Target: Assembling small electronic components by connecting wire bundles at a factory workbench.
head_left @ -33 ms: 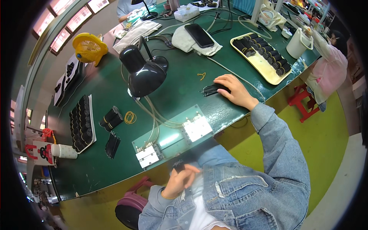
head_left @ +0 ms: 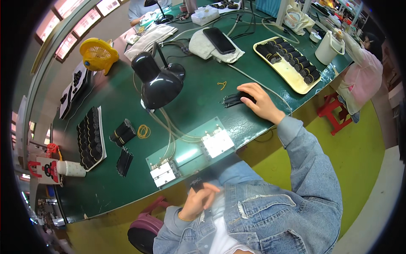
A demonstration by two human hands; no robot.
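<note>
Below the table's front edge, my left hand (head_left: pixel 198 202) is closed around a short bundle of thin black wire-like pieces (head_left: pixel 196 183) whose end sticks up past the fingers. My right hand (head_left: pixel 260 101) rests on the table with its fingers curled over a loose bunch of similar black pieces (head_left: pixel 231 100). The tips of that bunch fan out to the left; the palm hides the rest. Between the hands, a clear plate (head_left: pixel 190 154) carries two metal fixtures, the left one (head_left: pixel 164 173) and the right one (head_left: pixel 218 143), with hoses running to them.
A black desk lamp (head_left: pixel 158 82) stands behind the plate. To the left are banded bundles (head_left: pixel 123 132), loose black pieces (head_left: pixel 124 161), rubber bands (head_left: pixel 144 131) and a filled tray (head_left: pixel 101 146). A cream tray (head_left: pixel 302 88) of bundles lies far right, near a phone (head_left: pixel 219 41) on cloth.
</note>
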